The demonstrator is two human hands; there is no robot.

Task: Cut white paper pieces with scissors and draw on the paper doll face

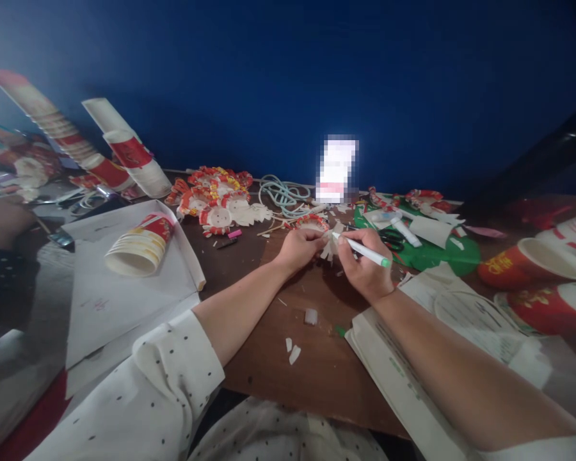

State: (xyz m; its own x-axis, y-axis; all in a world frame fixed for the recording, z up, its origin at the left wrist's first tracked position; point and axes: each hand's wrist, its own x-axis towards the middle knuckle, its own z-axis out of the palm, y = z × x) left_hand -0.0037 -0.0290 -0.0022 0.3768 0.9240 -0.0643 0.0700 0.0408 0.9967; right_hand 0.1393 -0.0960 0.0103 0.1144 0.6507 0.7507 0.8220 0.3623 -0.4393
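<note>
My right hand [368,264] grips a white marker pen [367,251] with a green end, its tip pointing left at the work. My left hand [298,250] pinches a cut paper piece [335,242] with white fringed strips hanging down. Pen tip and paper meet between the two hands, though the exact contact is too small to make out. Just behind my left hand lies a red and white paper-cup piece [312,222] with a coloured rim. A small green cap [340,330] and a clear block [311,316] rest on the brown table [264,339] in front.
Stacked paper cups [137,157] lean at the back left; more cups [141,246] lie on a white box lid [100,301]. Finished-looking cup pieces [216,198] are heaped behind. Scissors [392,239] and green sheet [454,253] sit right. Another person's hand [7,221] is far left.
</note>
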